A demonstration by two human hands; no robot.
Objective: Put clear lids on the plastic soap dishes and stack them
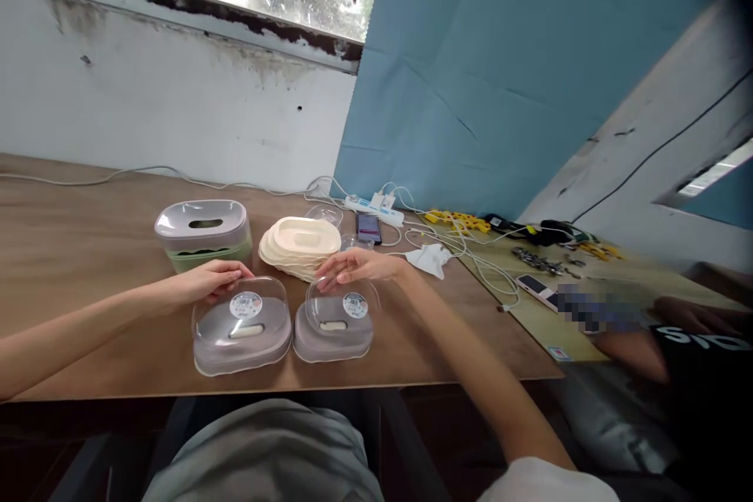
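Observation:
Two grey-lilac oval lids with a slot, the left lid (pixel 215 353) and the right lid (pixel 329 347), lie side by side near the table's front edge. Over the left one is a clear plastic cover (pixel 267 298) with a round white sticker; my left hand (pixel 220 280) grips its back left edge, fingers curled. A second clear cover (pixel 368 290), also stickered, sits tilted over the right lid. My right hand (pixel 356 267) has its back left rim between bent fingers. Whether either cover touches its lid all round I cannot tell.
Behind my hands stand a green box with a lilac slotted lid (pixel 203 220) and a stack of cream oval pieces (pixel 300 239). A phone (pixel 369 227), a power strip (pixel 375 209) and loose white cables lie farther back. Another person's arm (pixel 632 353) rests at the right.

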